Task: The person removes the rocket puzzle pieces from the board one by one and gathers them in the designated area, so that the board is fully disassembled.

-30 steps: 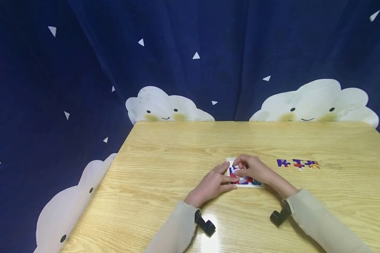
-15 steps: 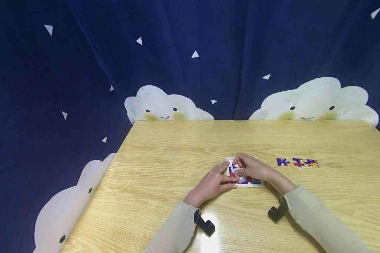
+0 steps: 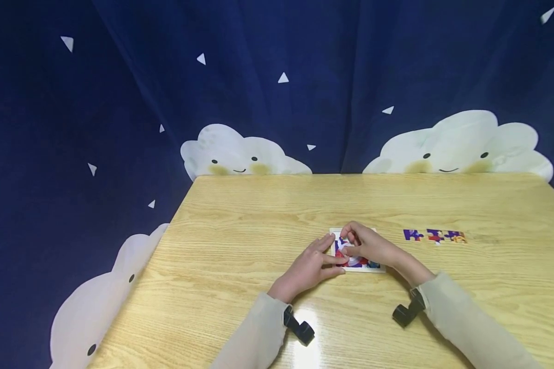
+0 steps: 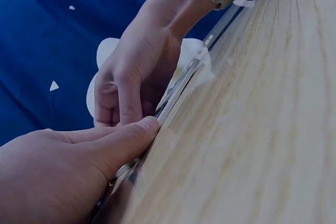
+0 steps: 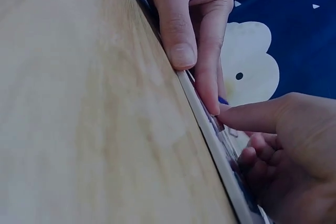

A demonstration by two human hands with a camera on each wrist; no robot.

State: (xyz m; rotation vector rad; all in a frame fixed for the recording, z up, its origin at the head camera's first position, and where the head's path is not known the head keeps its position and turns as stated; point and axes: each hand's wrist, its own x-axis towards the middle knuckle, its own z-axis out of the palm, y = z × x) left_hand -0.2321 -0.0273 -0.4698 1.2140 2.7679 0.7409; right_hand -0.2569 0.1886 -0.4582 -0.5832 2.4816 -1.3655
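A small white-framed jigsaw puzzle [image 3: 371,270] with a purple, red and white picture lies flat near the table's middle. My left hand [image 3: 307,265] rests on its left side with fingers extended, thumb at the near edge. Over the picture, my right hand [image 3: 373,247] pinches a puzzle piece between thumb and index finger; the fingers hide most of it. A sliver of purple [image 5: 223,100] shows by the fingertips in the right wrist view. From the left wrist view, the board [image 4: 181,85] appears edge-on, with the right hand's fingers bent down onto it.
Right of the board lie a purple piece [image 3: 412,235], a red and purple piece [image 3: 435,236] and an orange and purple piece [image 3: 457,237] in a row. The wooden table [image 3: 240,215] ends at a dark blue curtain [image 3: 258,61] with cloud prints.
Both hands stay nearly in place on the puzzle. The right hand shifts only slightly over the picture, and the camera view tilts a little. The loose pieces lie as before.
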